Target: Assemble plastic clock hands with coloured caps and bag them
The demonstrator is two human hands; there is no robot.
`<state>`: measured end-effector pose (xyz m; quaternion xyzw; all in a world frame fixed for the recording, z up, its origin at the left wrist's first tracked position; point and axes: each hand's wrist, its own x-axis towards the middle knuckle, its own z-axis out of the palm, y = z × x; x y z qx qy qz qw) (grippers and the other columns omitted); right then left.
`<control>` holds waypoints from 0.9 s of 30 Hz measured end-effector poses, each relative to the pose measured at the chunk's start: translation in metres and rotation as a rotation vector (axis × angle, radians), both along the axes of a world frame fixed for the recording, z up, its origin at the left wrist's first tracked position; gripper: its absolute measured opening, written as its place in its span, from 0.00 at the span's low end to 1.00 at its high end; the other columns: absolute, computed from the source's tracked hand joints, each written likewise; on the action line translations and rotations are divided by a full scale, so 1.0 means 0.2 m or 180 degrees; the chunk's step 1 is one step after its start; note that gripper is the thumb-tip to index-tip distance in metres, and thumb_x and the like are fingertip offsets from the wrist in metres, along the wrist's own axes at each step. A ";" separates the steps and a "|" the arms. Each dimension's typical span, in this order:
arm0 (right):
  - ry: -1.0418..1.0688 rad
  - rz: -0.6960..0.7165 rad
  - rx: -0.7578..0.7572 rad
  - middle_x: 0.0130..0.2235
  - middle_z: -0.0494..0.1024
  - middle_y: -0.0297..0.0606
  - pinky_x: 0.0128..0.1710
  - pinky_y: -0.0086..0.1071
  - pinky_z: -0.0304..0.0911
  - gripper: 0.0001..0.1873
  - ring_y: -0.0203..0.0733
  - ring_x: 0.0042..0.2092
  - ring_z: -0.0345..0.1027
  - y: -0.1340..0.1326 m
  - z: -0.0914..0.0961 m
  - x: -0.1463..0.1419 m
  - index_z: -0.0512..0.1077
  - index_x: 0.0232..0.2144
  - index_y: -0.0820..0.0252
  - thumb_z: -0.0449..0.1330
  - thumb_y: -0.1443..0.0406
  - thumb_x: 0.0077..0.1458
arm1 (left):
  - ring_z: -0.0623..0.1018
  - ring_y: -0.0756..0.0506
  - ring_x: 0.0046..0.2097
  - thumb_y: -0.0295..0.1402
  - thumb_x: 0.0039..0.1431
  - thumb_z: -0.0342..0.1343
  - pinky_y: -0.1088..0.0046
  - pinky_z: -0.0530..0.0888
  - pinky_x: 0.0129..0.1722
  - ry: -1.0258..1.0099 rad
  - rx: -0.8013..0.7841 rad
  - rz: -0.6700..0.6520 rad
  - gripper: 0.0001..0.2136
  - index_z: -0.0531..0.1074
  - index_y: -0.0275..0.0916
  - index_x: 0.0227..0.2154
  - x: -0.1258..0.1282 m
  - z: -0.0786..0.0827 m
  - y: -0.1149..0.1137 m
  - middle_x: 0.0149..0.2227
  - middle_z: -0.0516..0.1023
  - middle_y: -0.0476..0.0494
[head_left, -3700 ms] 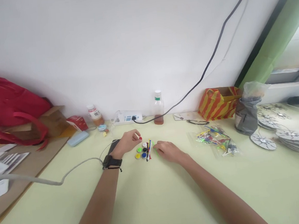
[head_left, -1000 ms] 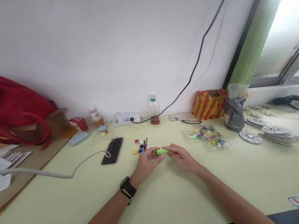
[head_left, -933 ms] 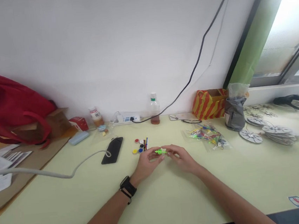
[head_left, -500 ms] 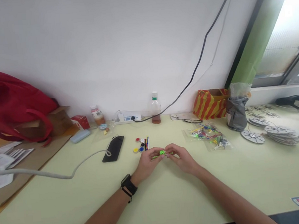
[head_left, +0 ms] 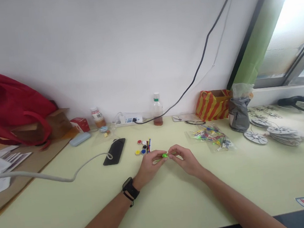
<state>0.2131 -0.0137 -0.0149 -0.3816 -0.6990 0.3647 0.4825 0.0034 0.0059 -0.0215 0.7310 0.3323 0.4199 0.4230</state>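
Between my fingertips, a little above the table, is a small bright green plastic piece [head_left: 165, 155] with a round middle. My left hand [head_left: 150, 164] pinches it from the left. My right hand [head_left: 183, 160] is closed at its right side, thumb and fingertips together on its edge. Fingers partly hide the piece, so its exact kind is unclear. Just beyond my left hand lie small round pieces in several colours, among them a yellow disc [head_left: 137, 152] and a red disc [head_left: 139, 142]. Thin blue, red and yellow sticks [head_left: 149, 145] lie beside them.
A black phone [head_left: 114, 151] and grey cable [head_left: 67, 179] lie left. Clear bags of coloured parts [head_left: 210, 136] lie right, near a stack of grey discs [head_left: 284, 133]. Behind stand a bottle [head_left: 157, 110], a power strip [head_left: 128, 119] and a striped bag [head_left: 212, 104].
The green piece has tilted slightly between my fingers, its round middle now looking flatter. Both hands stay in nearly the same place; the view has shifted slightly.
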 end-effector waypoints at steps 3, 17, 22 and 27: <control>-0.0043 -0.0152 -0.0090 0.35 0.75 0.35 0.38 0.34 0.66 0.12 0.39 0.35 0.68 0.00 0.00 0.01 0.73 0.41 0.56 0.63 0.55 0.61 | 0.83 0.44 0.47 0.36 0.65 0.61 0.65 0.80 0.52 0.0121 0.0330 0.0041 0.10 0.79 0.40 0.47 -0.01 0.01 0.00 0.46 0.83 0.42; 0.0630 0.0077 -0.0810 0.32 0.69 0.32 0.36 0.32 0.60 0.21 0.38 0.35 0.63 0.02 0.02 0.02 0.73 0.39 0.57 0.68 0.48 0.55 | 0.81 0.45 0.42 0.31 0.66 0.60 0.67 0.76 0.47 0.0664 0.0692 0.0048 0.05 0.79 0.40 0.42 -0.02 0.06 -0.01 0.40 0.83 0.44; 0.0727 0.0087 -0.0840 0.32 0.69 0.32 0.37 0.32 0.60 0.20 0.38 0.35 0.63 0.01 0.02 0.01 0.73 0.40 0.57 0.68 0.50 0.55 | 0.80 0.43 0.47 0.34 0.65 0.62 0.66 0.76 0.49 0.0261 0.0342 -0.0145 0.07 0.78 0.39 0.43 -0.01 0.07 -0.04 0.45 0.81 0.40; 0.0766 -0.0058 -0.0666 0.34 0.72 0.33 0.39 0.35 0.65 0.21 0.40 0.35 0.68 0.02 0.02 0.02 0.69 0.47 0.54 0.66 0.51 0.58 | 0.81 0.43 0.47 0.38 0.64 0.63 0.65 0.77 0.50 -0.0239 -0.0447 -0.0326 0.11 0.79 0.38 0.45 0.00 0.03 -0.03 0.44 0.82 0.39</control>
